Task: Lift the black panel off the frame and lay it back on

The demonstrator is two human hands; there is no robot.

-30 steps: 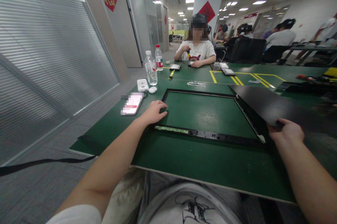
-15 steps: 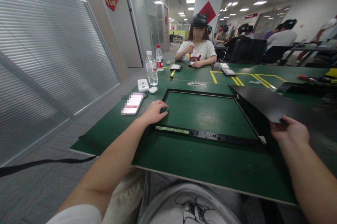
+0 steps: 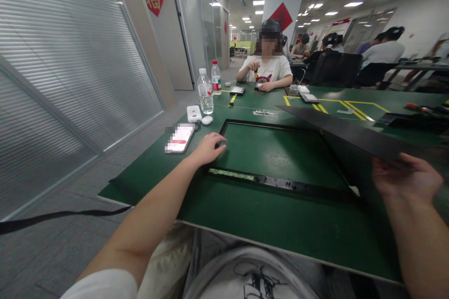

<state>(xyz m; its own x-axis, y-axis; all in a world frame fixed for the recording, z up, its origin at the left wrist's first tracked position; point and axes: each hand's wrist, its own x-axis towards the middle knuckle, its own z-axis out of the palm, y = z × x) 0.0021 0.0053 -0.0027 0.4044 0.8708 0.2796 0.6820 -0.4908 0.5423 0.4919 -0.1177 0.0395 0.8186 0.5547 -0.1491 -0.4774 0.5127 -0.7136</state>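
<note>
A black rectangular frame [image 3: 277,185] lies flat on the green table [image 3: 266,224] in front of me. My left hand [image 3: 208,148] rests on the frame's left side near its front corner, fingers curled loosely over the bar. My right hand [image 3: 405,178] grips the near edge of a large thin black panel [image 3: 351,133], lifted and tilted above the frame's right side. The panel hides the frame's right bar.
A phone [image 3: 179,138], a white power bank [image 3: 194,113], a small white case [image 3: 207,120] and two water bottles [image 3: 205,91] stand at the left. A person [image 3: 266,67] sits working across the table. Yellow tape lines [image 3: 336,105] mark the far right. Other seated people fill the background.
My right hand has raised the black panel off the table and tilted it up over the frame's right side. My left hand stays on the frame. The view shifted slightly.
</note>
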